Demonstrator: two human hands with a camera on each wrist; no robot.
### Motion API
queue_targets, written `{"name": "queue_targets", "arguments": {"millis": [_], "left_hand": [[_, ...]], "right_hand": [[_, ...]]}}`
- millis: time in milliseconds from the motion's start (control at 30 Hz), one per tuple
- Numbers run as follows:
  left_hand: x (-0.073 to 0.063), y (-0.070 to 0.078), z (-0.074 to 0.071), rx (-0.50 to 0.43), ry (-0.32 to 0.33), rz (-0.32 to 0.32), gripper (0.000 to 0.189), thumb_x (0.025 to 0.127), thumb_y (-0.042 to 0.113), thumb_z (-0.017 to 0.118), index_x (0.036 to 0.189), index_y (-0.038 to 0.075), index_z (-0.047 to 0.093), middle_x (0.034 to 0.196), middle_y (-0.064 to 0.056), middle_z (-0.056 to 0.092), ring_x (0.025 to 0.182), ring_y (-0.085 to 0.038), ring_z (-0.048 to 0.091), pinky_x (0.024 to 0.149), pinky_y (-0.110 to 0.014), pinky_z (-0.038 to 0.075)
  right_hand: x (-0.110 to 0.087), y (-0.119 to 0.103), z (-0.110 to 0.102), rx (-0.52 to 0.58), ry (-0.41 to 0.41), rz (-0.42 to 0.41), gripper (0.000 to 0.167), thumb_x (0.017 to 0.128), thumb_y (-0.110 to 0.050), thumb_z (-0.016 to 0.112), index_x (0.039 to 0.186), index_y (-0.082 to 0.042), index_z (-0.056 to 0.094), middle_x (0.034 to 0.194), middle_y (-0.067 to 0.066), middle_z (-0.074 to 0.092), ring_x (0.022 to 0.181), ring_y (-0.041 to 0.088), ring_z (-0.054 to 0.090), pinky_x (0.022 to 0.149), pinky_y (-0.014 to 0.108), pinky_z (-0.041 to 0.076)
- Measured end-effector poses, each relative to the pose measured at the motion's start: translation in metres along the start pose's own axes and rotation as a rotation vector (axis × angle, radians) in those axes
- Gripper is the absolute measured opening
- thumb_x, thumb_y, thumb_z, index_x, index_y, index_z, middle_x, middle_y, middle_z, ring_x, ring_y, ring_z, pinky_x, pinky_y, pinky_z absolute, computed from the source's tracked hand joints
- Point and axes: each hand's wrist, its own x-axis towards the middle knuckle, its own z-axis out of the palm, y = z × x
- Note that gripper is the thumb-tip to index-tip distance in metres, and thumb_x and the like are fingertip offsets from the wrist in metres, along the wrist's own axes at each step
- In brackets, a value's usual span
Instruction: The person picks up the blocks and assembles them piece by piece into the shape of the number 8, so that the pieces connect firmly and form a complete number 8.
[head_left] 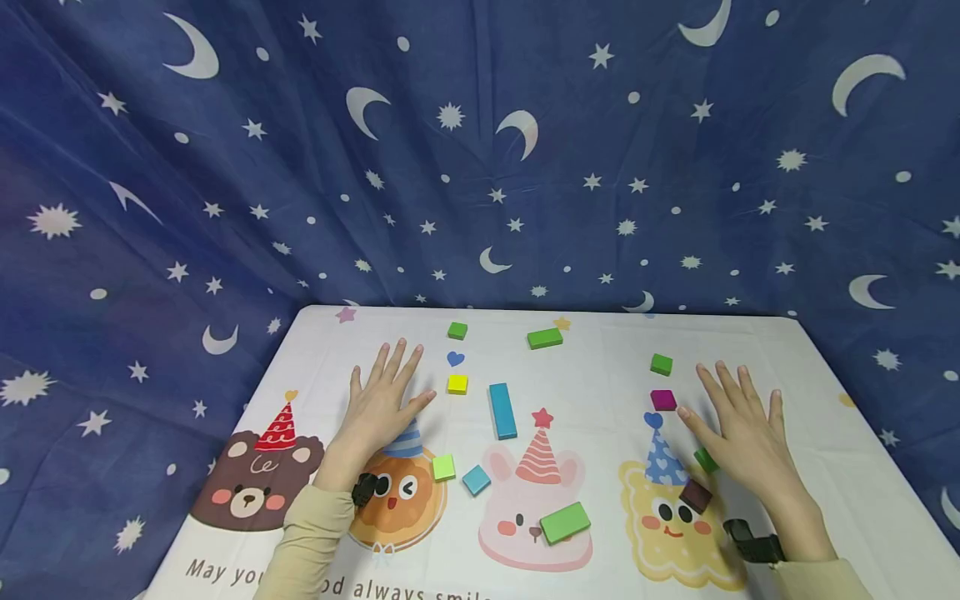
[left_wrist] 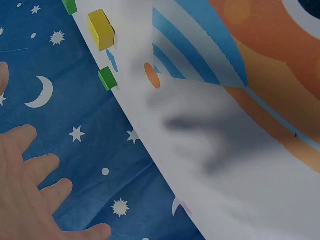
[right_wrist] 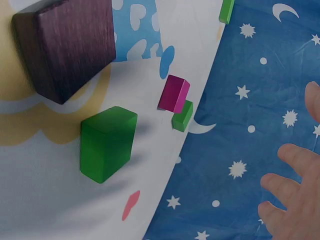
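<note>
Fingers spread, my left hand (head_left: 378, 412) hovers over the left part of the white tablecloth and holds nothing. A yellow block (head_left: 457, 384) and a light green block (head_left: 443, 467) lie to its right. My right hand (head_left: 746, 437), also spread and holding nothing, is raised over the right side. Near it lie a magenta block (head_left: 663, 400), a dark brown block (head_left: 696, 497) and a green block (right_wrist: 108, 144), which the hand partly hides in the head view. Between the hands are a long blue block (head_left: 502, 411), a small blue block (head_left: 476, 480) and a long green block (head_left: 566, 523).
Along the back lie a small green block (head_left: 457, 331) and a longer green block (head_left: 544, 338); another green block (head_left: 662, 364) sits behind the magenta one. A blue curtain (head_left: 480, 167) with moons and stars hangs behind the table. Cartoon animals are printed on the cloth.
</note>
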Motion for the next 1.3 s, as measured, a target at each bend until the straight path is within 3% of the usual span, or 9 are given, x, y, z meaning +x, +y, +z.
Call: {"name": "queue_targets", "arguments": {"millis": [700, 900, 1300], "left_hand": [[0.003, 0.001, 0.004, -0.013, 0.002, 0.025, 0.075, 0.092, 0.053, 0.053, 0.154, 0.026, 0.02, 0.163, -0.007, 0.013, 0.15, -0.033, 0.01, 0.111, -0.07, 0.009], [0.005, 0.002, 0.007, -0.034, 0.001, 0.063, 0.075, 0.092, 0.053, 0.053, 0.154, 0.026, 0.021, 0.162, -0.007, 0.015, 0.15, -0.032, 0.013, 0.111, -0.068, 0.013], [0.01, 0.001, 0.014, -0.092, 0.032, 0.151, 0.071, 0.092, 0.048, 0.057, 0.152, 0.025, 0.027, 0.16, -0.005, 0.023, 0.148, -0.029, 0.022, 0.11, -0.065, 0.024]], "right_hand": [[-0.002, 0.001, 0.002, 0.026, 0.008, -0.001, 0.072, 0.096, -0.048, 0.048, 0.153, -0.012, 0.022, 0.154, 0.03, 0.022, 0.149, 0.04, -0.004, 0.109, 0.063, -0.021], [0.0, 0.004, 0.003, 0.045, 0.012, -0.032, 0.069, 0.097, -0.04, 0.052, 0.151, -0.006, 0.026, 0.153, 0.032, 0.022, 0.148, 0.043, 0.0, 0.114, 0.058, -0.016], [0.003, 0.005, 0.005, 0.092, 0.007, -0.067, 0.068, 0.095, -0.038, 0.055, 0.15, -0.006, 0.03, 0.152, 0.031, 0.026, 0.148, 0.041, 0.006, 0.118, 0.053, -0.013]]}}
